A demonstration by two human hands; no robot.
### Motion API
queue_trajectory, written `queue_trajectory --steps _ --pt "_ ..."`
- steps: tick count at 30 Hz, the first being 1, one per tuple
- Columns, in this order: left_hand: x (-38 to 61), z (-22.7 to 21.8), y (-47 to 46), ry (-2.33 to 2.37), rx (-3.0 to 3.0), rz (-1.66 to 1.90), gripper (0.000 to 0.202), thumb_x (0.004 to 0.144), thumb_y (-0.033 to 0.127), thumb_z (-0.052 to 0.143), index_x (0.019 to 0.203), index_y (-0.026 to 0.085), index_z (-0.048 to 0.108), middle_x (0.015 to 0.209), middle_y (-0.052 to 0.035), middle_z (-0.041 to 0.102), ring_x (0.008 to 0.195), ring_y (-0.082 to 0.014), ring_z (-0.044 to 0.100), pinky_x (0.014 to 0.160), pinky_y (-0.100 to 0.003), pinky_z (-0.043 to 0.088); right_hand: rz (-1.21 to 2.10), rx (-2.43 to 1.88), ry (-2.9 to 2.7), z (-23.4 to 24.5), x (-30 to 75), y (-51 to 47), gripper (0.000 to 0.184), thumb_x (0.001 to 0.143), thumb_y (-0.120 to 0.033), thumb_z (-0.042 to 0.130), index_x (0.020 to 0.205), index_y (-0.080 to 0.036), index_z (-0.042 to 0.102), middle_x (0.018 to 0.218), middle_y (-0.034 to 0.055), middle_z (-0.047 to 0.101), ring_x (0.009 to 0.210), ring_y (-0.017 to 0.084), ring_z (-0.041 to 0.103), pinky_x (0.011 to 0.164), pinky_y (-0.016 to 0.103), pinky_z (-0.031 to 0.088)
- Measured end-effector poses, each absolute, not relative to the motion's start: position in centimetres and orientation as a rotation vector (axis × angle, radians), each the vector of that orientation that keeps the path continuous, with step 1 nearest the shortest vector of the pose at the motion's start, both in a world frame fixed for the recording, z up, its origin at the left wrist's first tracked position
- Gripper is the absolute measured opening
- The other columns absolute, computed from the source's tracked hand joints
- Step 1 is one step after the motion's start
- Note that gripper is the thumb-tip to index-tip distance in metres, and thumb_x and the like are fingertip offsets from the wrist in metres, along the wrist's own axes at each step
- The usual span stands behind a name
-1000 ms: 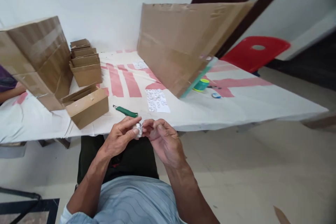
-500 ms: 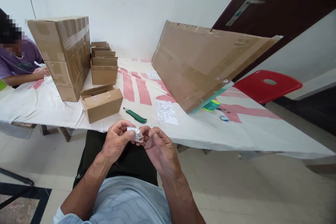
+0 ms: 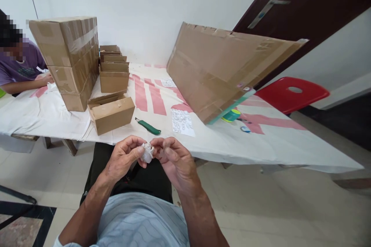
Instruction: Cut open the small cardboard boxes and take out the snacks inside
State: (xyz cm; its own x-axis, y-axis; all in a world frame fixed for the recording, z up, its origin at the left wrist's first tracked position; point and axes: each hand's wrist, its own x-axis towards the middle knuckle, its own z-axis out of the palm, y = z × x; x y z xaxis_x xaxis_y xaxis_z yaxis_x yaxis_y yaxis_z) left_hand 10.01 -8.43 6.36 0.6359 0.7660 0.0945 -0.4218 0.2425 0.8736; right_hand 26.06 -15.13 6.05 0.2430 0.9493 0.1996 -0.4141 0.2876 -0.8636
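Note:
Both my hands are raised over my lap, just in front of the table edge. My left hand (image 3: 123,158) and my right hand (image 3: 174,162) pinch a small white crumpled object (image 3: 147,152) between their fingertips. I cannot make out what the object is. A green-handled utility knife (image 3: 148,126) lies on the white table cover (image 3: 261,146) just beyond my hands. Beside the knife lies a white sheet of small printed stickers (image 3: 181,121).
A small closed cardboard box (image 3: 112,115) sits front left, with a row of small boxes (image 3: 113,70) and a taped stack of big boxes (image 3: 71,58) behind. A large flat cardboard piece (image 3: 220,65) leans at the right over a tape roll (image 3: 231,115). A person in purple (image 3: 21,67) sits far left. A red stool (image 3: 292,93) stands right.
My view rose and swung left over the second, bringing the seated person into sight. My fingers kept working the white object, which now sits lower and more bunched between my fingertips.

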Motion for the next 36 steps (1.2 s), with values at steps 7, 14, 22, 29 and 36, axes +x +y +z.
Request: queue_trajectory --steps 7,14,22,29,36 --pt "9.6 6.5 -8.4 0.395 1.063 0.790 0.047 0.075 0.044 0.095 0.108 0.016 0.078 0.092 -0.0080 0.079 0.073 -0.0184 0.074 0.069 -0.030 0.062 1.025 -0.822 -0.832 6.1 26.0 -14.8 0.035 0.084 -0.048 0.086 0.081 -0.023 0.063 0.100 0.0053 0.075 0.078 0.017 0.068 0.073 0.032 0.061" --pt "9.7 5.7 -8.1 0.539 1.118 0.872 0.051 0.080 0.053 0.088 0.111 0.014 0.079 0.075 -0.0037 0.073 0.057 -0.0096 0.059 0.054 -0.020 0.047 0.930 -0.879 -0.856 6.1 26.0 -14.7 0.033 0.081 -0.044 0.089 0.086 -0.024 0.063 0.095 0.0042 0.072 0.087 0.019 0.069 0.077 0.034 0.062" --pt "9.8 6.0 -8.5 0.511 1.119 0.796 0.055 0.076 0.046 0.094 0.116 0.014 0.075 0.069 -0.0016 0.072 0.058 -0.0127 0.065 0.059 -0.025 0.055 0.677 -0.980 -0.945 6.2 24.9 -14.9 0.027 0.083 -0.033 0.087 0.093 -0.025 0.064 0.087 0.0004 0.070 0.085 0.017 0.066 0.082 0.033 0.057" --pt "10.2 6.2 -8.6 0.570 1.159 0.856 0.049 0.076 0.049 0.092 0.104 0.015 0.072 0.062 0.0003 0.069 0.052 -0.0128 0.063 0.055 -0.024 0.054 0.666 -0.928 -0.968 6.4 25.3 -15.4 0.014 0.089 -0.034 0.079 0.089 -0.024 0.069 0.087 0.0025 0.069 0.085 0.019 0.064 0.082 0.034 0.055" --pt "10.5 6.7 -9.0 0.611 1.147 0.835 0.054 0.075 0.046 0.093 0.113 0.014 0.071 0.068 -0.0023 0.073 0.060 -0.0163 0.070 0.060 -0.026 0.057 0.670 -0.953 -1.025 6.9 25.4 -15.9 0.011 0.094 -0.031 0.072 0.088 -0.024 0.078 0.091 0.0047 0.069 0.091 0.021 0.064 0.085 0.035 0.054"
